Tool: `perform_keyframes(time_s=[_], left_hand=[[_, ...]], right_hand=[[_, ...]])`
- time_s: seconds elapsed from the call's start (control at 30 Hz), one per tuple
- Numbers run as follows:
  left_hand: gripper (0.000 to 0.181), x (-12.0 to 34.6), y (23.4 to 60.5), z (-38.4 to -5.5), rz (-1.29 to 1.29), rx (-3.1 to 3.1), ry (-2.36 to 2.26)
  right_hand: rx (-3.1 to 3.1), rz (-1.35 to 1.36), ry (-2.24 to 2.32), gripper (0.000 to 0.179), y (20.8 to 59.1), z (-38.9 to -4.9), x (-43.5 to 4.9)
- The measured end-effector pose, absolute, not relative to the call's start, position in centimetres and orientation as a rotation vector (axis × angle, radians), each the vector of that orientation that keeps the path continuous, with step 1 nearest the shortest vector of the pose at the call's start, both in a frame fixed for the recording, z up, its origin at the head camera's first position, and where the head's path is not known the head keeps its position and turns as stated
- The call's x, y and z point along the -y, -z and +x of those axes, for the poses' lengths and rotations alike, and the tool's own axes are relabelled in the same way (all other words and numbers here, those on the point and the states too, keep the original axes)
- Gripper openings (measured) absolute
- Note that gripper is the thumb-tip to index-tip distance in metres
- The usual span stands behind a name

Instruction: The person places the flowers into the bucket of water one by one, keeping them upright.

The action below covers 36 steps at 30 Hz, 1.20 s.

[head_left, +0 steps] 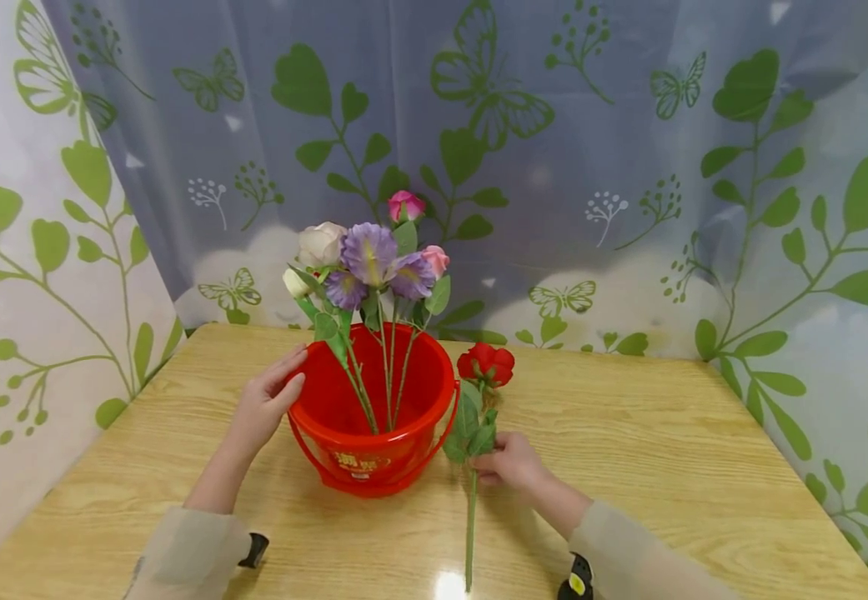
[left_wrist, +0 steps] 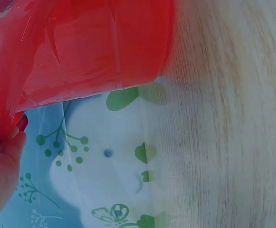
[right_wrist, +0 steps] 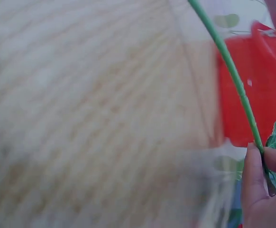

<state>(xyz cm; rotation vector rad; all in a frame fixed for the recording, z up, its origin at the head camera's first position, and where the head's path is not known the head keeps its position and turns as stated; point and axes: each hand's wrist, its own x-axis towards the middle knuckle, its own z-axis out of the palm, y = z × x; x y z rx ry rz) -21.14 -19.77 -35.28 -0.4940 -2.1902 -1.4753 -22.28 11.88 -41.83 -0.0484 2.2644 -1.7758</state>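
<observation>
A red plastic bucket [head_left: 362, 471] stands on the table with several artificial flowers in it, among them a purple iris [head_left: 368, 254] and a white rose [head_left: 321, 244]. On its left side my left hand [head_left: 264, 404] grips the rim; the left wrist view shows the fingers [left_wrist: 15, 142] at the rim's edge. To the right of the bucket, my right hand [head_left: 514, 461] pinches the stem of a red artificial rose [head_left: 486, 365] just below its leaves. The rose's head points away from me, its bare green stem [right_wrist: 233, 71] towards me.
The wood-grain table [head_left: 629, 467] reaches back to a curtain [head_left: 539, 208] printed with leaves and butterflies. A red handle [head_left: 444, 433] hangs down the bucket's near side. More pink flowers [head_left: 406, 206] rise above the iris.
</observation>
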Motion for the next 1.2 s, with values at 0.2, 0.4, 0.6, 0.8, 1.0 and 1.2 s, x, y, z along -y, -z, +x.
perform_keyframes(time_s=[0.2,0.4,0.6,0.8,1.0,1.2], left_hand=[[0.033,19.8,35.4,-21.2,-0.49,2.197,1.471],[0.033,19.8,35.3,-21.2,-0.492,2.191,1.474],[0.033,19.8,35.3,-21.2,-0.491,2.198,1.452],[0.033,19.7,35.4,-21.2,-0.482,2.204,1.463],[0.033,19.7,35.4,-21.1,-0.481,2.2,1.471],[0.033,19.7,35.3,-21.0,-0.486,2.205,1.479]], right_hand=[[-2.252,-0.047,1.863,0.025,39.2,-22.4,-13.0],[-2.275,-0.1,1.902,0.028,35.8,-22.4,-13.8],[-2.27,-0.175,1.977,0.03,32.2,-22.4,-14.3],[-2.18,-0.24,2.161,0.027,27.6,-22.7,-14.5],[-2.004,-0.306,2.423,0.029,23.2,-23.0,-14.1],[-1.94,-0.293,2.567,0.038,21.2,-23.5,-12.6]])
